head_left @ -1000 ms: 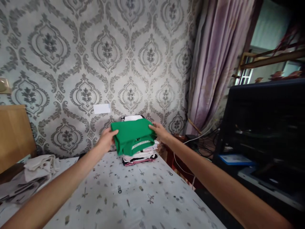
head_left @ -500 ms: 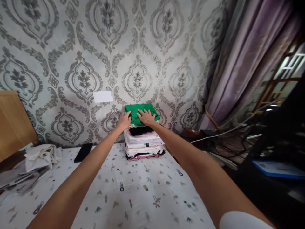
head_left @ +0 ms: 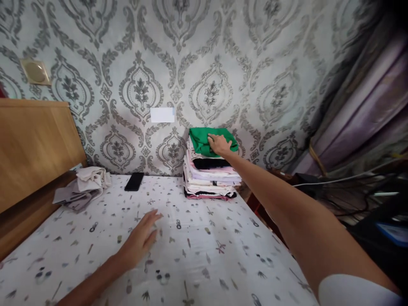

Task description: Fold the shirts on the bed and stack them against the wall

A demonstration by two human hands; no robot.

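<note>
Against the wall stands a stack of folded clothes [head_left: 207, 176], mostly white and pink with a black piece near the top. A folded green garment [head_left: 199, 142] lies uppermost. My right hand [head_left: 219, 144] rests on that green garment, its fingers spread and nothing gripped. Lower and to the left, my left hand [head_left: 140, 238] hovers over the patterned white sheet [head_left: 178, 263], slightly blurred, fingers stretched out and holding nothing.
A black phone [head_left: 134, 182] lies on the sheet near the wall. Crumpled beige and grey clothes [head_left: 86, 187] sit by a wooden headboard [head_left: 35, 148] at left. Cables [head_left: 338, 191] and a purple curtain [head_left: 360, 114] are off the bed's right edge.
My left hand has come off the green garment and drawn back toward me over the sheet. My right hand stays on the garment. The view has turned left.
</note>
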